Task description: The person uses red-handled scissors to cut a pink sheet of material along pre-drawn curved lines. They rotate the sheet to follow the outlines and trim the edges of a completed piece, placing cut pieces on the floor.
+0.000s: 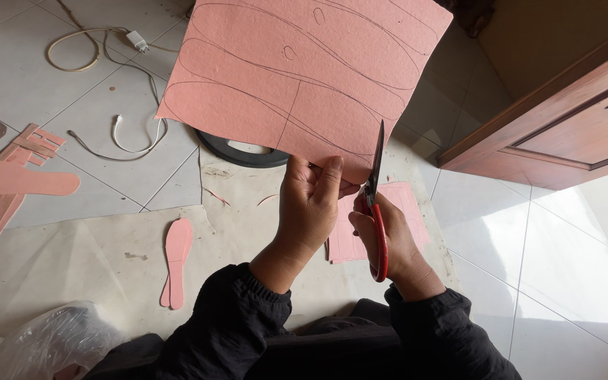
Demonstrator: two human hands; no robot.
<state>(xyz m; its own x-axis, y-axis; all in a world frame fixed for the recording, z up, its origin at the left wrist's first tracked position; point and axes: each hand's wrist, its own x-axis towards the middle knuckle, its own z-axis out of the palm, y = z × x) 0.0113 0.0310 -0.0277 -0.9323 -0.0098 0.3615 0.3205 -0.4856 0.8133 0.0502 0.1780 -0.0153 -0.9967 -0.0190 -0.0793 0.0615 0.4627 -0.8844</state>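
My left hand (311, 204) pinches the lower edge of a large pink sheet (304, 70) held up in front of me; curved insole outlines are drawn on it in pen. My right hand (388, 236) grips red-handled scissors (376, 204), whose dark blades point up and meet the sheet's lower right edge beside my left thumb. Both arms wear black sleeves.
A cut pink insole shape (176, 260) lies on a pale floor mat (107, 246). More pink pieces (388, 225) sit under my hands; an insole and strips (15, 179) lie at left. White cables (121, 134), a black round object (241, 151), a plastic bag (43, 345), a wooden cabinet (564, 119).
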